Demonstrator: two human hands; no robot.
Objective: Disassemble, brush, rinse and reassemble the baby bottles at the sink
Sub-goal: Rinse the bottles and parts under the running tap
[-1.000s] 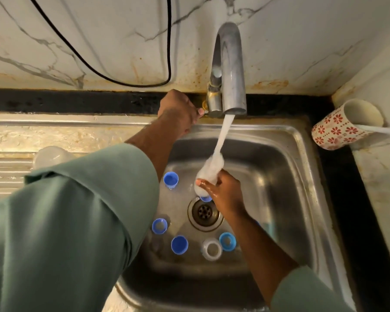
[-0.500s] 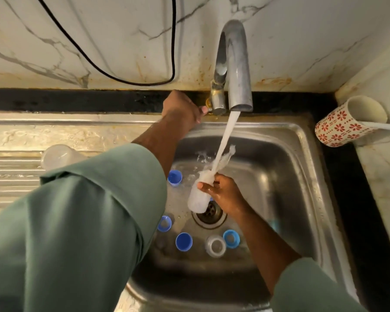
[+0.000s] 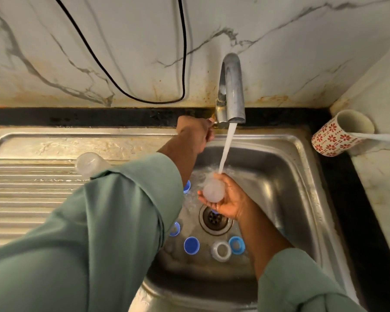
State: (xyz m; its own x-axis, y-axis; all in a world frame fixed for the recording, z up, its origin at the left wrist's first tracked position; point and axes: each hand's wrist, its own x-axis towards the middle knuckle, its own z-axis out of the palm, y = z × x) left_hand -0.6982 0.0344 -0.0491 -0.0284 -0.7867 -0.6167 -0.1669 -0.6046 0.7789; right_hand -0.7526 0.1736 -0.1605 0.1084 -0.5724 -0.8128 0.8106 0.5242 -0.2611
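Observation:
My right hand (image 3: 229, 202) grips a clear baby bottle (image 3: 214, 192) over the drain, its round base turned towards me, and tap water runs onto it. My left hand (image 3: 195, 134) holds the tap handle beside the steel tap (image 3: 231, 91). On the sink floor lie blue caps and rings (image 3: 191, 245), a light blue ring (image 3: 236, 245) and a white ring (image 3: 221, 251). Another clear bottle (image 3: 89, 163) lies on the draining board, partly behind my left sleeve.
The steel sink (image 3: 302, 188) has a ribbed draining board (image 3: 27, 194) on its left. A red-flowered cup (image 3: 340, 134) with a white handle sticking out stands at the right corner. A black cable (image 3: 182, 52) hangs on the marble wall.
The bottle has turned in my right hand, from slanted with its base to the lower left to base facing me, and risen under the stream. My left hand stays at the tap handle.

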